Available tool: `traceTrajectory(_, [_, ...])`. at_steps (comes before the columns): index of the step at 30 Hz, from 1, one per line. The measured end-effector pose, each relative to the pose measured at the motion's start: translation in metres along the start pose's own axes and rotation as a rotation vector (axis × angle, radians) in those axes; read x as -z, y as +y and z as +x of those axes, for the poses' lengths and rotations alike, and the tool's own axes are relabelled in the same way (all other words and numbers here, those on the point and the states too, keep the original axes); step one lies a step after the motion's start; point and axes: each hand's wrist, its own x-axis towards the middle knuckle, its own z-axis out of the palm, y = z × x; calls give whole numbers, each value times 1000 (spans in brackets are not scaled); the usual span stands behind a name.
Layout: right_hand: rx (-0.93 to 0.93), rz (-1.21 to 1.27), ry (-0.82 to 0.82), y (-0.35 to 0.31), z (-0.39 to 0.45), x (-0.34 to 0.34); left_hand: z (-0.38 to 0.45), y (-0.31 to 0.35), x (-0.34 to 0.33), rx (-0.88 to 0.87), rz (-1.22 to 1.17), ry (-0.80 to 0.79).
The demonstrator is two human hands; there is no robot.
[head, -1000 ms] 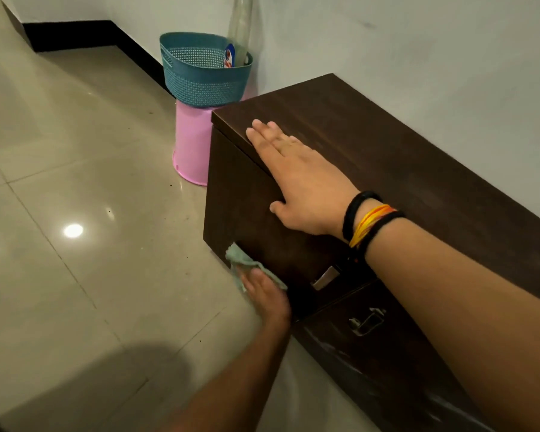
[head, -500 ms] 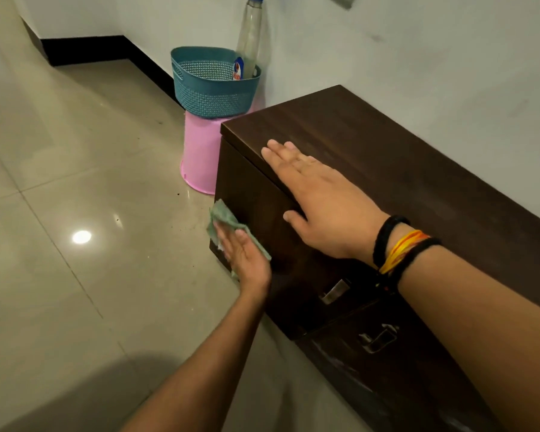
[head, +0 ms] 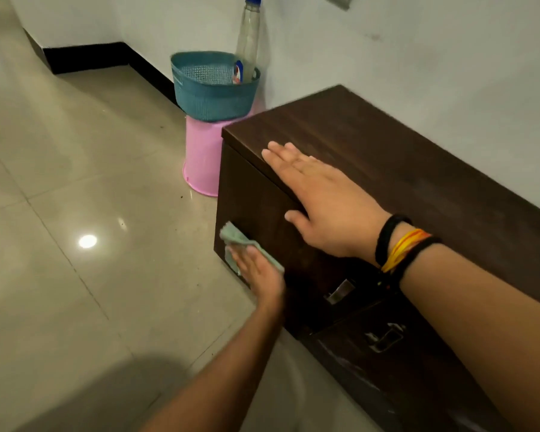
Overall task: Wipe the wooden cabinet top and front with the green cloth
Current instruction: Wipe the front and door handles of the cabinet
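The dark wooden cabinet (head: pixel 387 157) stands against the wall. My right hand (head: pixel 321 201) lies flat on its top near the front left edge, fingers straight. My left hand (head: pixel 259 272) presses the green cloth (head: pixel 234 236) flat against the cabinet's front, low down near the left corner. Part of the cloth is hidden under the palm; its top corner sticks out above the fingers.
A teal basket (head: pixel 212 95) with a plastic bottle (head: pixel 248 35) in it sits on an upturned pink bucket (head: pixel 200 157), just left of the cabinet. Metal handles (head: pixel 339 293) stick out of the front. Glossy floor tiles (head: pixel 91 275) spread to the left.
My left hand slid the cloth up to the front's left edge, then back down toward the lower corner. The right hand stayed flat on the top.
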Motion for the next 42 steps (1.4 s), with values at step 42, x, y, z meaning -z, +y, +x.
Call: traceTrajectory(42, [-246, 181, -14, 18, -173, -1, -134, -161, 27, -900, 632, -476])
